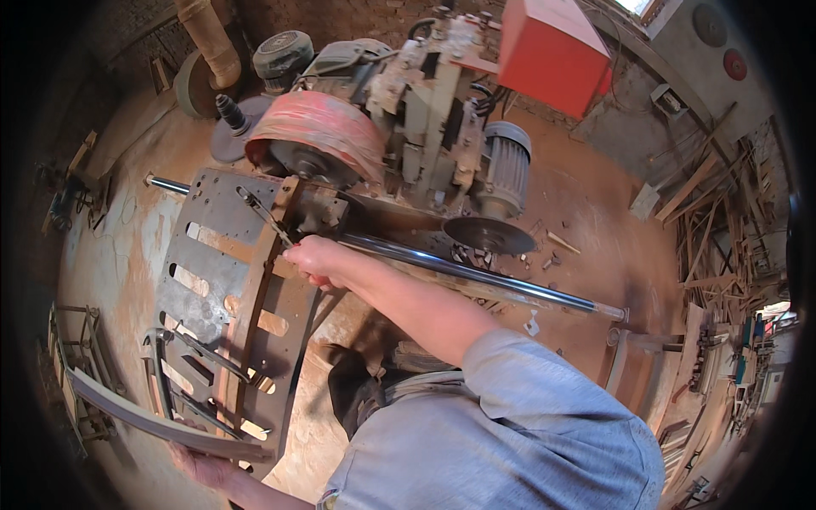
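Right hand (314, 258), centre: clenched on red handle (320, 280); best pressed steadily. Left hand (201, 467), lower left: grasping curved strip (153, 415); best held clear of slotted plate (202, 211).

Wooden bar (252, 314) on slotted plate (225, 204), curved strip (161, 427) before it, blade (489, 235) to right, scrap wood (687, 186) far right

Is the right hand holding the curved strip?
No: the left hand holds the curved strip, while the right hand is closed on a metal lever.
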Motion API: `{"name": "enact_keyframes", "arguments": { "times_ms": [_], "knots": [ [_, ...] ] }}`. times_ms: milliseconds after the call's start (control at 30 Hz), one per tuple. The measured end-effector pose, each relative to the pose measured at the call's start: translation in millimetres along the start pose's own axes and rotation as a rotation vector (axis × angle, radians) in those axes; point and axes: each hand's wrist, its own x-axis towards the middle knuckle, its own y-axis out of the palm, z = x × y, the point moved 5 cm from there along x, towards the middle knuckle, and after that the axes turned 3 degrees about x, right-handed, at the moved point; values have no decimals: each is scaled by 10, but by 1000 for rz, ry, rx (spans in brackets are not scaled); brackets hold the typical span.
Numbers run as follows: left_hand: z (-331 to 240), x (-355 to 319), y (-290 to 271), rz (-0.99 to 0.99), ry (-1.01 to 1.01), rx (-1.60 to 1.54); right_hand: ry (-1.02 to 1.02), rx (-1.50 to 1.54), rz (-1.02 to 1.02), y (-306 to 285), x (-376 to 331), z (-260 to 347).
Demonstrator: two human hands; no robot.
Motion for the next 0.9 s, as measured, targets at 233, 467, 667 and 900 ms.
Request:
{"name": "enact_keyframes", "arguments": {
  "times_ms": [233, 467, 667, 900],
  "knots": [
    [-81, 747, 586, 272, -172, -109, 30, 25, 13, 99, 87, 128],
    [-66, 876, 897, 387, -294, -167, 193, 29, -25, 110, -145, 356],
    [-185, 1007, 870, 430, -395, -140, 241, 14, -61, 175, -234, 538],
    [-260, 1283, 970, 395, -508, -58, 276, -146, -103, 346, -306, 749]
  ]
}}
